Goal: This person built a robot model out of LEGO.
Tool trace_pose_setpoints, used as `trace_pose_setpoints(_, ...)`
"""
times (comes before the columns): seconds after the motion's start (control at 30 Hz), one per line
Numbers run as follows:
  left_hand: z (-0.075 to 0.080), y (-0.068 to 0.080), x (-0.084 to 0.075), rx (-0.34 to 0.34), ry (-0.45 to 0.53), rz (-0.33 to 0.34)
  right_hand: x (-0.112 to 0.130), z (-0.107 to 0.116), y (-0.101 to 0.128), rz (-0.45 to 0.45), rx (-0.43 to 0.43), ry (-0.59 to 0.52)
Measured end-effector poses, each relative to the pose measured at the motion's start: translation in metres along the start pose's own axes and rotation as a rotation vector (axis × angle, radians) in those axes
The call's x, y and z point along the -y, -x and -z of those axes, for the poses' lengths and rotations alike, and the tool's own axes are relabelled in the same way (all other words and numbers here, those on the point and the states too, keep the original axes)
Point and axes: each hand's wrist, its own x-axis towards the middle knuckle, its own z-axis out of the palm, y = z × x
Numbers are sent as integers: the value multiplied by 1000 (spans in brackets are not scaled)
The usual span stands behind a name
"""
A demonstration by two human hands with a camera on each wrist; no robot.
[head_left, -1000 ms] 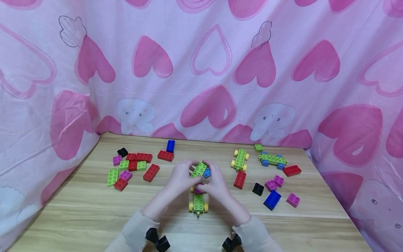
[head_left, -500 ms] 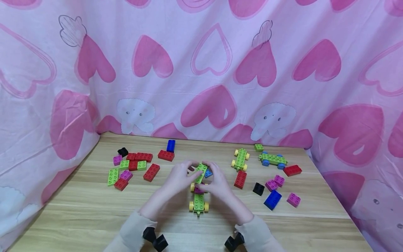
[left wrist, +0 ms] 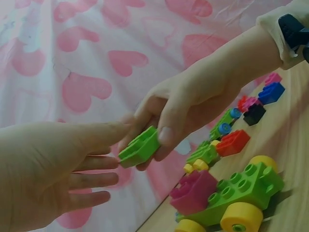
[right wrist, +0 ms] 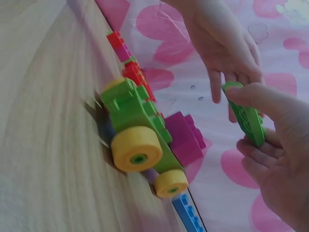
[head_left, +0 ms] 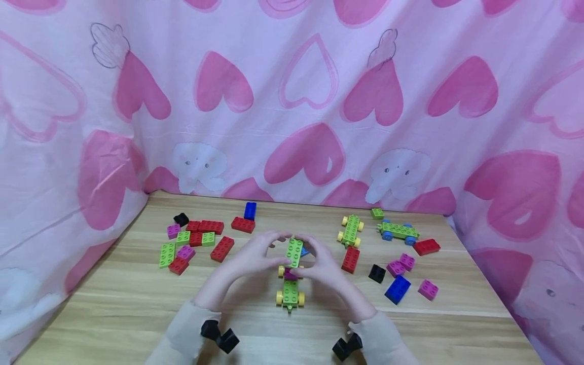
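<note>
Blue brick (head_left: 304, 251) mostly behind fingers

- Both forearms wear loose beige sleeves, cuffs ending at the wrists.
- A black, blocky device sits at the left cuff (head_left: 220, 336).
- A matching black device sits at the right cuff (head_left: 347, 347).
- Both hands are bare.

Both forearms reach in from the lower edge of the head view and meet at centre frame. The left hand (head_left: 248, 256) has straight, spread fingers. The right hand (head_left: 326, 266) has thumb and fingers curled in a pinch.
</note>
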Motion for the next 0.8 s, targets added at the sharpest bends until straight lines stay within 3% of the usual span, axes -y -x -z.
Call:
trace_pose_setpoints(0.27,-2,0,4,99,-57,38,-10,14,4,-105,109,-47)
trace_pose_setpoints(0.57,-7,-2,6,152,-109,64,-16,13,6,-116,186,-20)
trace_pose_setpoints(0.8,-8,-1,6,153,-135,66,-16,10,6,-87,218,18)
